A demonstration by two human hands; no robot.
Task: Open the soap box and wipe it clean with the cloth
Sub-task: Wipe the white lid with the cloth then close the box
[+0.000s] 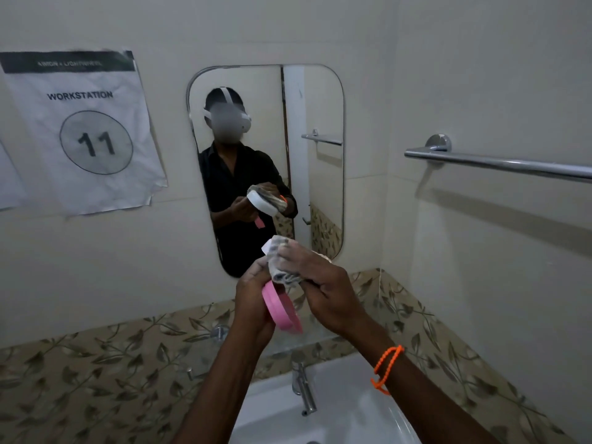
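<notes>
Head view, above the basin (358, 408): left hand (253, 302) grips the opened pink soap box (282, 310), steadying it; right hand (323, 293) clutches the cloth (282, 261), pressing inside to wipe.

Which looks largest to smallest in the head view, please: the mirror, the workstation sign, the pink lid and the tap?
1. Mirror
2. Workstation sign, close in apparent area
3. Pink lid, nearer the camera, so flattered
4. Tap

"WORKSTATION 11" on wall paper sign (86, 129)
</notes>
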